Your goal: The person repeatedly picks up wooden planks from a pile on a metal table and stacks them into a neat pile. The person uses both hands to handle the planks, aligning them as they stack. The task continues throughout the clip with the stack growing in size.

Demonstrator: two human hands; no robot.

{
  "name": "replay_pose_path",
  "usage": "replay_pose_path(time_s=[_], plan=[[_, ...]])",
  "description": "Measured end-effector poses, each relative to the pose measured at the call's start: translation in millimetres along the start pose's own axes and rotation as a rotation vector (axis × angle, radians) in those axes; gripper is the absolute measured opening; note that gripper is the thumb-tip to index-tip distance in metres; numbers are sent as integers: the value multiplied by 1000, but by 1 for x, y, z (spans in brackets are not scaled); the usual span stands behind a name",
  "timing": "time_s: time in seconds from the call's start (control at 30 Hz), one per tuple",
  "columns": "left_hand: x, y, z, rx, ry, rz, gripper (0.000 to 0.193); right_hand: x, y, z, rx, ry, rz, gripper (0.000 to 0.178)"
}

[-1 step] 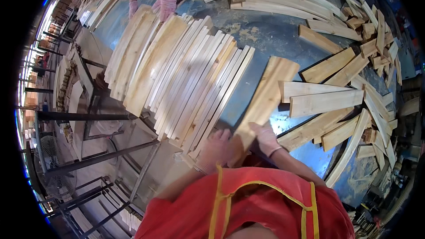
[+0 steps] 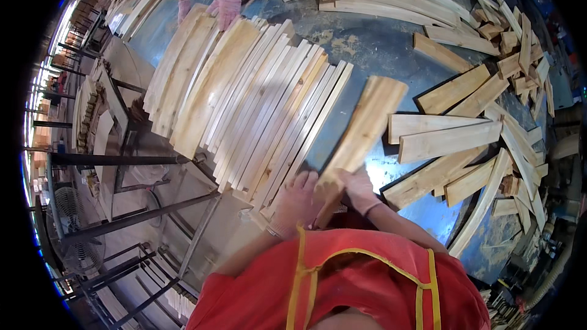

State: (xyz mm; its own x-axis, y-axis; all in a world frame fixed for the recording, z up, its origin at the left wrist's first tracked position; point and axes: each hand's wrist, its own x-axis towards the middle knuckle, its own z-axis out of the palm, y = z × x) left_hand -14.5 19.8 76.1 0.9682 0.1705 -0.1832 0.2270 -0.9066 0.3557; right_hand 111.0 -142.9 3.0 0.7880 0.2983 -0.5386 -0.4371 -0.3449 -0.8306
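Note:
A pale wooden board (image 2: pixel 367 119) slants away from me over the table, its near end close to my apron. My gloved right hand (image 2: pixel 359 192) grips it near that end, from the right side, thumb on top. At the board's near left edge is my gloved left hand (image 2: pixel 296 203), its fingers curled against the wood; part of its grip is hidden. Just left of the held board, a long row of boards (image 2: pixel 269 104) stands on edge, packed side by side. Some wider boards (image 2: pixel 211 91) lie tilted at the row's far left.
Loose boards (image 2: pixel 449 140) lie spread on the blue-grey table (image 2: pixel 373 43) to the right, with short offcuts (image 2: pixel 520 55) heaped beyond. Another person's gloved hand (image 2: pixel 227 5) rests at the row's far end. Metal frames (image 2: pixel 122 160) and a fan (image 2: pixel 76 226) stand at left.
The held board's far end has swung slightly left. My right hand has shifted a little left along with it, and my left hand has moved slightly.

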Motion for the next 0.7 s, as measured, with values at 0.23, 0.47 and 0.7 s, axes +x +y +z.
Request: replay_pose_path(time_s=[0.23,0.47,0.7], plan=[[31,-32,14,214,190,-75,85,10,-82,4,-461,-385,-264,80],[62,6,0,252,190,-19,81,63,-43,-267,-684,855,-424,72],[171,123,59,-19,-66,172,97,77,-38,-255,-808,682,-39,87]])
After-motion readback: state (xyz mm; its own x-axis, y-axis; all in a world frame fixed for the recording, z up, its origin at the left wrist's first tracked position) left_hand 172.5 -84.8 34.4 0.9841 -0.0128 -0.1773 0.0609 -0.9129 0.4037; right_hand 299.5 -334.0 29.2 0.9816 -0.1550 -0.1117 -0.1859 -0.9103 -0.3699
